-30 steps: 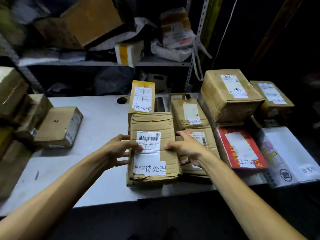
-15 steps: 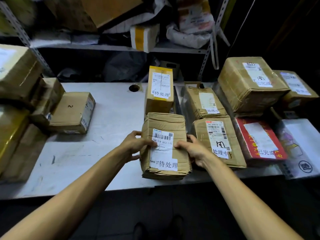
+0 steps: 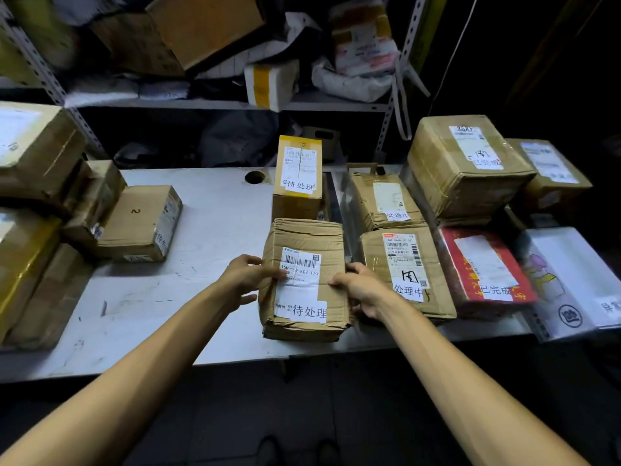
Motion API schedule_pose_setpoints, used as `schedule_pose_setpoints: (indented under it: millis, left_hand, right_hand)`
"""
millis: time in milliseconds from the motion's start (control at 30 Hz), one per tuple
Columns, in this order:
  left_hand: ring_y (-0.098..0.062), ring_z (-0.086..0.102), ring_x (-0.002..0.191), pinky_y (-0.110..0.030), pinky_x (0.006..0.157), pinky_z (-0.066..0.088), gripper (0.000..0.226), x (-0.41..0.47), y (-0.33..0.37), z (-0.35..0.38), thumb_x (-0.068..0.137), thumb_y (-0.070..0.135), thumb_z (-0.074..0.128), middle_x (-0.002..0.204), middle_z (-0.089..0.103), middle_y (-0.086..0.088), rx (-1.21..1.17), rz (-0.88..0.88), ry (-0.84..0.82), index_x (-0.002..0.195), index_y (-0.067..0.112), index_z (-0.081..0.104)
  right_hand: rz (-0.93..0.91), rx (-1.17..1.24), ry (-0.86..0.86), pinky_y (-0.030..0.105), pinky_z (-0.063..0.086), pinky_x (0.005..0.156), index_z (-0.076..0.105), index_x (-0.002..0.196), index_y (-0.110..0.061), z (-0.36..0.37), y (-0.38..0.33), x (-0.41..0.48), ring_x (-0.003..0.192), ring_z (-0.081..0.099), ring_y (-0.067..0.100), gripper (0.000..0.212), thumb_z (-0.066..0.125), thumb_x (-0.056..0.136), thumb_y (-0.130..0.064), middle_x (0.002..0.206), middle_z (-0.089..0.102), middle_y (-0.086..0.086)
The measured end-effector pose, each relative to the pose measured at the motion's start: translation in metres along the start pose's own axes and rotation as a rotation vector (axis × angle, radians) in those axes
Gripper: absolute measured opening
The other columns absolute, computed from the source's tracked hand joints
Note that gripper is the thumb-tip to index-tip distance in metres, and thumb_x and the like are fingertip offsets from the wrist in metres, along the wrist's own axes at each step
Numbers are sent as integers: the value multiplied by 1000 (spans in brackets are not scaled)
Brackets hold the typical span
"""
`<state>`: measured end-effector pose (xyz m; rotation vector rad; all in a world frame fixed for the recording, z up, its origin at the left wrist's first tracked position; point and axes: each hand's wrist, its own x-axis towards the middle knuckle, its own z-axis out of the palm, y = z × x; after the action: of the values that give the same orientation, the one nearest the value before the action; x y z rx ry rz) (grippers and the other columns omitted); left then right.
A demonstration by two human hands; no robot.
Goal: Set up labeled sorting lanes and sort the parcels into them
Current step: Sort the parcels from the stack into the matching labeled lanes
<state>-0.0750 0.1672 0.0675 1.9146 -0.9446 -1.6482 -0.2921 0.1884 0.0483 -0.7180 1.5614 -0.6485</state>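
A crumpled brown parcel [image 3: 307, 237] with a barcode sticker and a white label lies flat near the front edge of the white table [image 3: 215, 213]. My left hand [image 3: 243, 280] grips its left side, thumb on top by the barcode. My right hand [image 3: 363, 289] grips its right side. Behind it stands a yellow-taped box [image 3: 297, 176] with the same label. To the right lie two brown parcels [image 3: 408, 274] [image 3: 384, 200] sharing another label, then a red parcel [image 3: 484, 270] and a large brown box [image 3: 467, 163] with a third label.
A box marked 2 [image 3: 139, 223] and a stack of brown boxes [image 3: 37, 183] fill the table's left end. A white flat parcel [image 3: 571, 280] overhangs the right end. A metal shelf [image 3: 215, 102] with more parcels stands behind. A round cable hole [image 3: 254, 177] is in the tabletop.
The parcel in my hands has come a little toward the front edge and left, uncovering the labelled parcel to its right. My head has tilted down.
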Motion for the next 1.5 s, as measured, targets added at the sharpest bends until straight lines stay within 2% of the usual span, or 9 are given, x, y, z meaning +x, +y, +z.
schedule_pose_setpoints:
  millis: [133, 233, 333, 500, 800, 1033, 1267, 1400, 1500]
  left_hand:
    - [-22, 55, 100, -35, 78, 48, 39, -6, 6, -3, 80, 19, 79, 108, 58, -6, 60, 33, 62, 110, 10, 57]
    - [-15, 54, 71, -29, 65, 45, 16, -14, 17, 4, 89, 17, 67, 90, 57, -5, 63, 172, 104, 101, 9, 60]
    - [-13, 52, 60, -24, 60, 44, 6, -25, 33, 12, 96, 16, 56, 85, 58, -6, 41, 320, 77, 94, 12, 60]
    - [-14, 58, 65, -27, 64, 47, 7, -46, 40, 18, 98, 15, 55, 88, 66, -6, 136, 388, -9, 97, 14, 62]
    - [-16, 60, 71, -24, 62, 46, 10, -82, 9, -29, 95, 15, 59, 91, 69, -6, 119, 332, 115, 103, 12, 65]
    - [-14, 58, 70, -25, 61, 44, 14, -111, -23, -107, 97, 22, 55, 87, 66, -4, 150, 305, 323, 103, 14, 64]
    - [-16, 57, 67, -27, 59, 43, 10, -150, -68, -215, 97, 16, 54, 85, 65, -6, 29, 315, 436, 100, 14, 63]
    - [-15, 51, 63, -15, 47, 40, 14, -169, -89, -264, 99, 6, 50, 86, 59, -12, -68, 306, 524, 107, 3, 61]
    - [-13, 56, 65, -12, 47, 43, 13, -176, -102, -302, 98, 7, 51, 88, 64, -8, -48, 307, 563, 99, 11, 63]
  right_hand:
    - [-4, 15, -20, 36, 53, 70, 58, 120, -14, -15, -6, -11, 96, 67, 23, 28, 61, 93, -8, 111, 70, 9]
    - [-134, -40, 33, 29, 52, 64, 64, 106, -11, -28, -21, -27, 77, 62, 14, 13, 57, 96, -14, 95, 69, 5]
    - [-258, 6, -16, 24, 46, 59, 65, 111, -3, -31, -41, -39, 64, 56, 14, 20, 53, 99, -13, 84, 67, 7]
    - [-307, -107, -218, 26, 53, 64, 64, 112, -11, -14, -62, -54, 73, 61, 16, 20, 48, 103, -18, 94, 69, 6]
    - [-310, -324, -458, 26, 51, 67, 63, 114, -12, 45, -77, -55, 78, 60, 17, 23, 47, 104, -26, 101, 68, 8]
    - [-394, -439, -670, 38, 55, 91, 64, 114, -11, 151, -102, -84, 93, 64, 21, 25, 45, 104, -23, 103, 68, 6]
    - [-470, -571, -783, 37, 55, 86, 64, 118, -10, 267, -104, -104, 90, 65, 20, 28, 48, 102, -25, 111, 70, 10]
    - [-474, -580, -822, 39, 56, 89, 64, 117, -8, 321, -106, -118, 91, 64, 21, 28, 51, 102, -27, 112, 69, 13]
    - [-466, -562, -833, 40, 56, 87, 64, 117, -5, 358, -106, -125, 89, 63, 21, 29, 53, 101, -27, 105, 68, 9]
